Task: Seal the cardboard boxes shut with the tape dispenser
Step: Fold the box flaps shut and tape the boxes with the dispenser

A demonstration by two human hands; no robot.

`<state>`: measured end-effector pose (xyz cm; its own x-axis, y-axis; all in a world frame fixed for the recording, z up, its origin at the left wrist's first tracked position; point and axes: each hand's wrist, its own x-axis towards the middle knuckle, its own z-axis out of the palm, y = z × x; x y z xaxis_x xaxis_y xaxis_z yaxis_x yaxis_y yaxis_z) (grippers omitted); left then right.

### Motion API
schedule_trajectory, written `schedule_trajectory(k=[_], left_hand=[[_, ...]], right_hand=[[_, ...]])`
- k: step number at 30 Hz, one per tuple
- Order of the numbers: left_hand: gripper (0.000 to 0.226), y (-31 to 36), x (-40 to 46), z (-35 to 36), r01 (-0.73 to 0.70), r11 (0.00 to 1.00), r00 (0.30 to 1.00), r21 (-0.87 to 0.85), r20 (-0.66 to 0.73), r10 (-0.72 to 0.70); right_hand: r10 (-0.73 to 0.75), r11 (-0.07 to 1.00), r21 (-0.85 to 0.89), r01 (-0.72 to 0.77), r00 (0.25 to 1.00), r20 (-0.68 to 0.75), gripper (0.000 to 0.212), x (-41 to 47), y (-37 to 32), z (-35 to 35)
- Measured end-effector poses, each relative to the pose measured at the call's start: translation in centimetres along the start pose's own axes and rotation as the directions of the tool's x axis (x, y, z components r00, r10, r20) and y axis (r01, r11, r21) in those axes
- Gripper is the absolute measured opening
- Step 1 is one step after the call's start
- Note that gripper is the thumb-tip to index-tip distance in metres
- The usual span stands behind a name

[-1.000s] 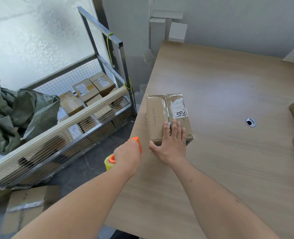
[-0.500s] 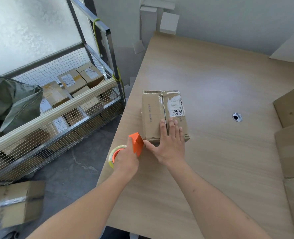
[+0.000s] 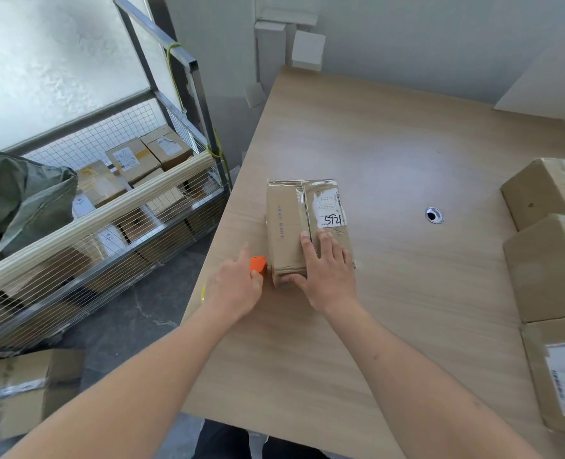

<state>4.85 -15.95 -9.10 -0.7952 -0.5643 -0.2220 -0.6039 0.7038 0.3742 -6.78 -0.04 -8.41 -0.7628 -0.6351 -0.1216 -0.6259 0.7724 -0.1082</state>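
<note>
The left hand [image 3: 233, 288] grips the dispenser [image 3: 258, 265], fingers curled round its handle with the forefinger stretched forward; only the orange head and a sliver of yellowish roll show past the knuckles. That head sits touching or just off the near left corner of the box [image 3: 302, 226]. The right hand [image 3: 327, 270] lies flat on the box's near end, fingers straight over the top, thumb hooked down the near face, holding nothing but pinning the box to the table [image 3: 390, 154].

The step in hand looks like starting a strip at the near end. To do it well, the tape should probably be stuck low on the near face first, then drawn up over the edge and away along the centre seam, with the right hand sliding aside as the head passes. The flaps want pressing level, since the top already carries wrinkled tape and a label.

The box sits close to the table's left edge, with a wire cage [image 3: 115, 207] of parcels beyond the gap, so the left elbow has little room. Ahead the table is open. More boxes [image 3: 546, 263] stand well apart at the right edge.
</note>
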Motion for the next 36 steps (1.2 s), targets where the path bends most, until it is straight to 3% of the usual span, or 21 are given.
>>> schedule_trajectory(k=[4, 6, 8, 11, 14, 16, 20, 24, 33, 34, 36], left_hand=[[0.061, 1.5, 0.8, 0.3, -0.348, 0.932, 0.937, -0.095, -0.062, 0.344], [0.057, 2.1, 1.2, 0.8, -0.501, 0.864, 0.864, -0.038, -0.072, 0.498], [0.061, 2.7, 1.4, 1.3, -0.562, 0.826, 0.823, 0.024, -0.074, 0.563], [0.069, 2.9, 1.8, 1.8, -0.552, 0.832, 0.83, 0.06, -0.057, 0.555], [0.072, 2.9, 1.9, 1.7, -0.536, 0.844, 0.841, 0.033, -0.066, 0.537], [0.073, 3.0, 2.1, 1.3, -0.539, 0.843, 0.841, 0.006, -0.053, 0.538], [0.079, 2.7, 2.5, 0.7, -0.568, 0.822, 0.822, -0.04, 0.022, 0.569], [0.076, 2.7, 2.1, 0.9, -0.553, 0.832, 0.833, -0.052, 0.005, 0.554], [0.08, 2.3, 2.3, 1.0, -0.581, 0.809, 0.813, -0.091, -0.006, 0.583], [0.083, 2.2, 2.3, 0.9, -0.589, 0.802, 0.806, -0.1, 0.003, 0.592], [0.089, 1.9, 2.6, 0.5, -0.601, 0.793, 0.795, -0.098, 0.027, 0.606]], right_hand=[[-0.005, 1.0, 0.023, 0.005, 1.0, -0.004, 0.098, -0.6, 0.9, -0.2], [-0.032, 0.999, 0.027, 0.032, 0.999, 0.017, 0.098, -0.8, 1.5, -0.3], [-0.073, 0.996, 0.047, 0.07, 0.996, 0.044, 0.095, -0.9, 2.3, -0.5], [-0.129, 0.985, 0.123, 0.119, 0.989, 0.074, 0.087, -0.7, 3.7, -0.4], [-0.196, 0.965, 0.18, 0.193, 0.981, -0.001, 0.072, -1.0, 5.2, -0.4], [-0.194, 0.959, 0.195, 0.206, 0.978, -0.079, 0.071, -1.1, 6.3, -0.5], [-0.216, 0.958, 0.17, 0.23, 0.972, -0.094, 0.072, -1.2, 6.8, -1.2], [-0.205, 0.957, 0.2, 0.211, 0.977, -0.052, 0.068, -1.2, 7.2, -1.9], [-0.062, 0.97, 0.219, 0.105, 0.979, -0.195, 0.059, -2.1, 9.0, -1.1], [-0.048, 0.967, 0.235, 0.093, 0.98, -0.192, 0.054, -2.3, 9.3, -1.0], [-0.003, 0.95, 0.308, 0.051, 0.988, -0.155, 0.022, -2.7, 9.9, -1.1]])
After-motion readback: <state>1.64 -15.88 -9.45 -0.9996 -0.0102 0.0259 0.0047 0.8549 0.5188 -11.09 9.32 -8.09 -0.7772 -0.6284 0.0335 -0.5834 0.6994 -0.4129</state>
